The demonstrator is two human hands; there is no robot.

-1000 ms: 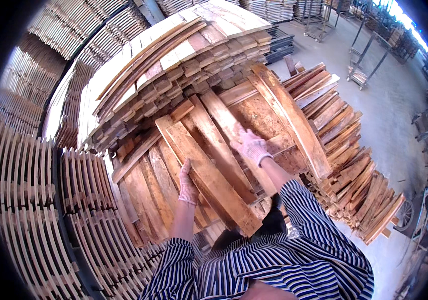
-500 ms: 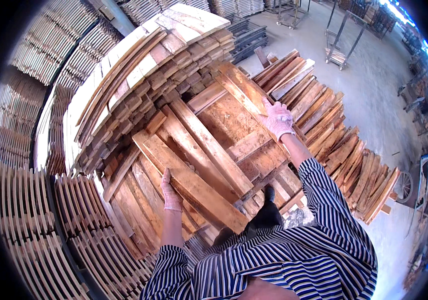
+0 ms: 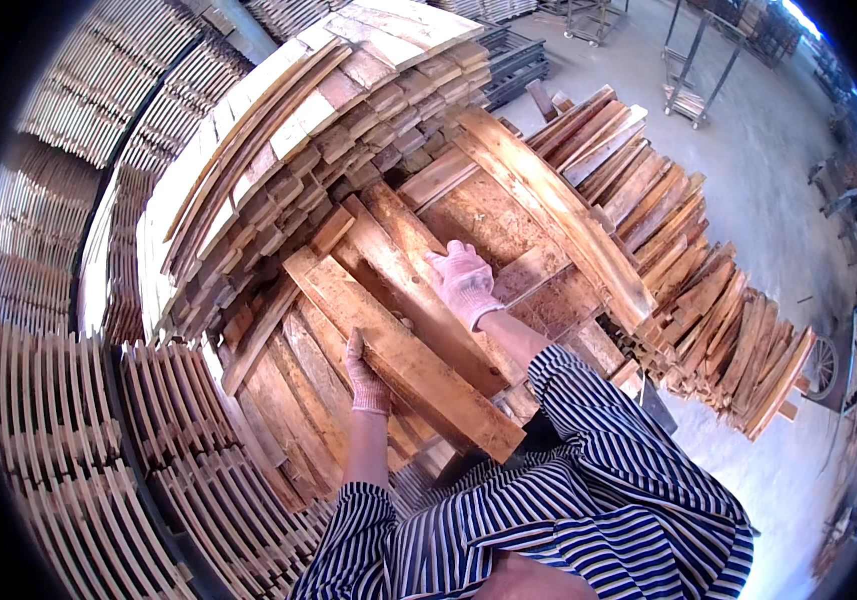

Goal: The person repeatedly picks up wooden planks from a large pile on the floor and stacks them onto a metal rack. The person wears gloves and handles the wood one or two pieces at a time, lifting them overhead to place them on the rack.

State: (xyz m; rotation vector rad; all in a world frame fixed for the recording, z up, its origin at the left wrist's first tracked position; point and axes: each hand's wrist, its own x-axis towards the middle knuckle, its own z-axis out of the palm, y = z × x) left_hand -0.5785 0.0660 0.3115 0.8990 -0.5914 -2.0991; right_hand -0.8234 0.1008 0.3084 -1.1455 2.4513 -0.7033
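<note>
A long reddish wooden plank (image 3: 403, 350) lies slanted on top of a loose pile of similar boards. My left hand (image 3: 365, 375), in a pale work glove, grips its left edge near the middle. My right hand (image 3: 464, 280), also gloved, rests flat on the neighbouring plank (image 3: 418, 285) just right of the first one, fingers spread over its edge. My striped sleeves come in from the lower edge.
A tall stack of pale planks (image 3: 278, 140) rises behind the pile. Rows of curved slats (image 3: 68, 430) stand at the left. More planks (image 3: 708, 300) lie heaped on the concrete floor at the right, with metal racks (image 3: 693, 70) beyond.
My right hand has come back from the far right edge of the pile to the plank in the middle. My left hand stays on the slanted plank.
</note>
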